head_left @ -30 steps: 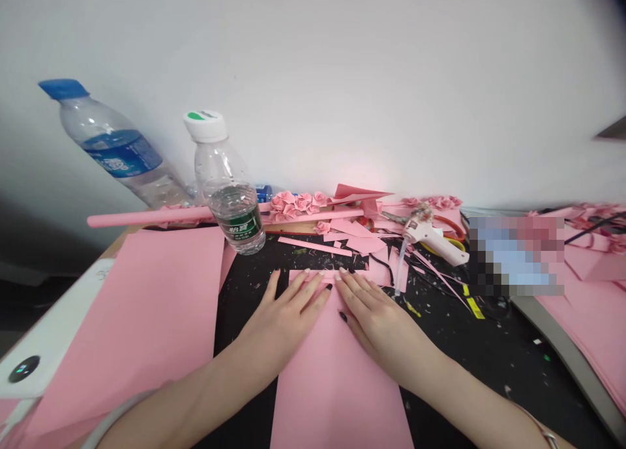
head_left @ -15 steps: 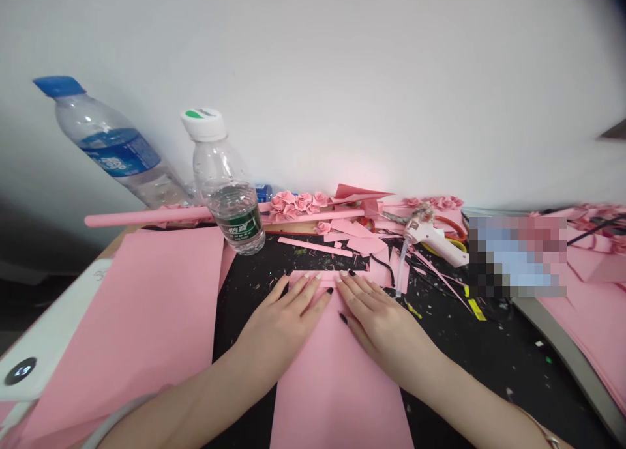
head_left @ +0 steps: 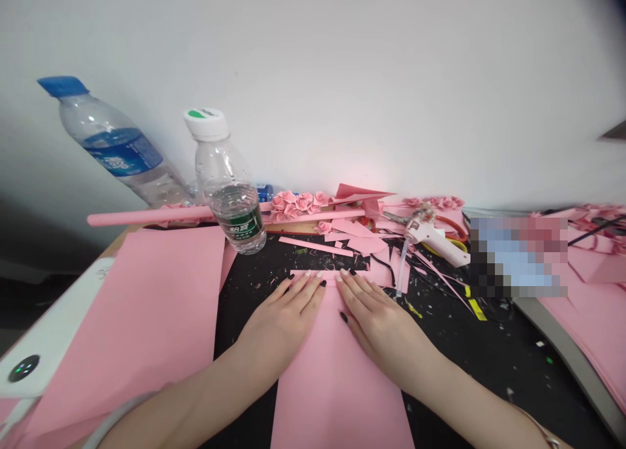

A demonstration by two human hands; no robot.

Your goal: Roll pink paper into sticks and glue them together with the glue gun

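A long pink paper sheet (head_left: 342,390) lies in front of me, with a narrow strip along its far edge that looks folded or rolled. My left hand (head_left: 281,325) rests palm down on the left of that edge, its fingers stretched forward. On the right part of the edge lies my right hand (head_left: 381,318), fingers flat and thumb out to the side. Both sets of fingertips press on the far strip, a small gap apart. What is under the palms is hidden.
A water bottle (head_left: 229,201) and a blue-capped bottle (head_left: 127,149) stand at the back left. Pink sheets (head_left: 147,305) lie left. Behind my hands are paper roses (head_left: 296,204), scraps (head_left: 364,240) and a glue gun (head_left: 430,237). A blurred patch (head_left: 518,257) covers something right.
My left thumb has drawn in against the fingers and the left hand has shifted slightly. The right hand stays almost in place.
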